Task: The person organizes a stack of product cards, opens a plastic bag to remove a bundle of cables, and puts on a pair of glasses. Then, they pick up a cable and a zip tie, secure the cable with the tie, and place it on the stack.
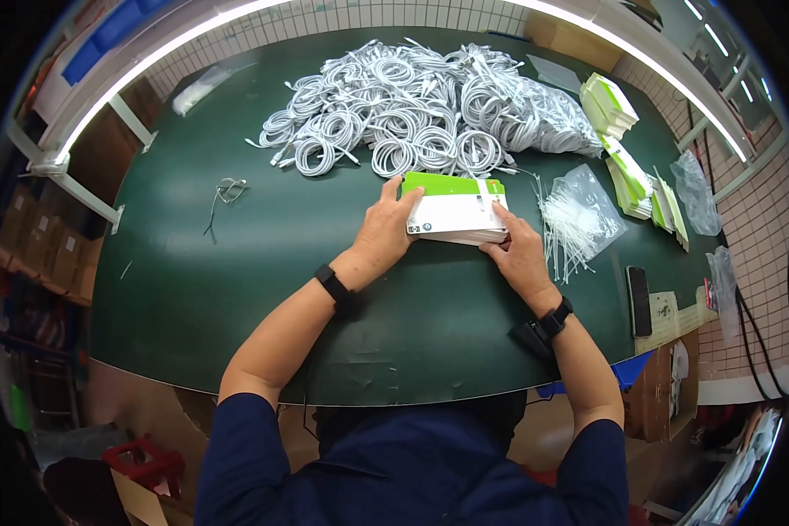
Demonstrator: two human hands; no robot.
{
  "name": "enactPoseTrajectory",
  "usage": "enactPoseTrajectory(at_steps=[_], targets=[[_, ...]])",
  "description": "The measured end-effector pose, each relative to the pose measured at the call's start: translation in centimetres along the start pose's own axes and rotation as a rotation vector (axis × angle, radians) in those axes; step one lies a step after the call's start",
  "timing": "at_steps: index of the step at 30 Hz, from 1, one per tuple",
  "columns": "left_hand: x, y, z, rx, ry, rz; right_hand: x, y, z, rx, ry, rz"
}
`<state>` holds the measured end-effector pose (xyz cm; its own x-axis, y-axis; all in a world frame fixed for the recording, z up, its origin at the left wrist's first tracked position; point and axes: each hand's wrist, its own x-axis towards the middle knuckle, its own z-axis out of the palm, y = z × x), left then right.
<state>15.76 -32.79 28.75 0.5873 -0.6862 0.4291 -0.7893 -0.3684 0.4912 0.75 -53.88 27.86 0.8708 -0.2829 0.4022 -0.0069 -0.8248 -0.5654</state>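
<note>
Tabletop: green surface spreads leftward and down to the curved near edge; coiled grey-white cables crowd the far side.
Clear plastic bag: white cable ties fan out at its left.
Grip: left hand and right hand grasp opposite ends of the green-and-white card stack, just before the cables.

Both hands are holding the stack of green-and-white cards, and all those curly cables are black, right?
Not black: the head view shows the coiled cables are pale grey. The left hand and right hand do hold the card stack.
</note>
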Motion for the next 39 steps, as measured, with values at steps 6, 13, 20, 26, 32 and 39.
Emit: enactPoseTrajectory(at_steps=[6,13,20,26,32,39], targets=[[0.3,0.1,0.5,-0.007,0.019,-0.005,0.5,0.6,-0.1,-0.009,0.024,-0.028],[0.1,0.2,0.5,-0.042,0.024,-0.003,0.2,0.7,-0.2,-0.031,0.035,-0.026],[0.1,-0.8,0.8,-0.007,0.003,-0.051,0.7,0.9,0.9,-0.016,0.027,-0.035],[0.4,-0.4,-1.1,-0.198,-0.137,-0.079,0.8,0.8,-1.8,0.147,-0.054,0.062],[-0.6,-2.2,-3.3,-0.590,-0.206,-0.334,3.3,2.5,-8.4,0.485,-0.187,0.321],[-0.1,-5.3,-3.3,-1.062,-0.114,-0.631,10.5,15.1,-14.5,0.014,0.213,0.351]])
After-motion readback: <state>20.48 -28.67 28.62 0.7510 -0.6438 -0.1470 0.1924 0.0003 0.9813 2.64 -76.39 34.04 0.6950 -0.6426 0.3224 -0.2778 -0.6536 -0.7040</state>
